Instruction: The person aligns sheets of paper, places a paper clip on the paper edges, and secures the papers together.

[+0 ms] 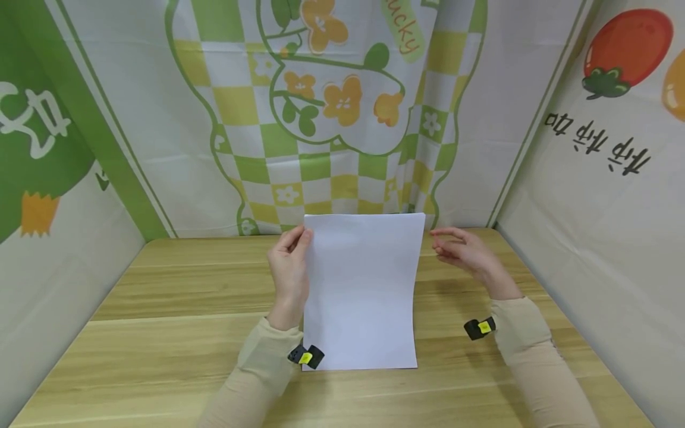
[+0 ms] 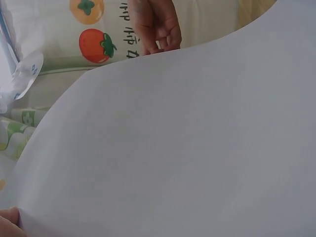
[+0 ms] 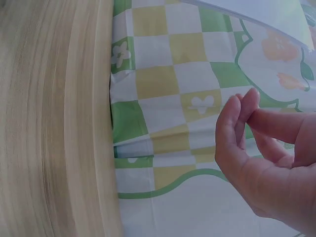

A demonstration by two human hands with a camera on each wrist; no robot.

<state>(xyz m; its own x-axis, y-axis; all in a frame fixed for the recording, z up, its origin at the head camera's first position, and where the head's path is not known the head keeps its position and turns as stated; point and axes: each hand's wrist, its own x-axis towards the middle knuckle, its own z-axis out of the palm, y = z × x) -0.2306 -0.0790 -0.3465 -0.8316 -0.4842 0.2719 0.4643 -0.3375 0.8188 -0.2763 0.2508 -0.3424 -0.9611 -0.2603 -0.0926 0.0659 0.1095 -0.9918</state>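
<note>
White paper [image 1: 361, 291] stands raised before me, its lower edge towards the front of the table. My left hand [image 1: 289, 270] pinches its left edge close to the top corner, thumb on the near face. In the left wrist view the paper [image 2: 173, 143] fills most of the picture and bends, with a bit of left thumb [image 2: 9, 222] at the corner. Off the paper's upper right edge is my right hand [image 1: 468, 252], thumb and fingertips brought together. A small reddish thing [image 1: 436, 241] shows at those fingertips; its kind I cannot tell. The right wrist view shows the pinching fingers [image 3: 229, 126].
The wood-grain table [image 1: 187, 333] extends on both sides of the paper. A checked green and yellow curtain [image 1: 332, 166] hangs at its back edge. Printed cloth walls close the left [image 1: 64, 285] and right [image 1: 599, 238] sides.
</note>
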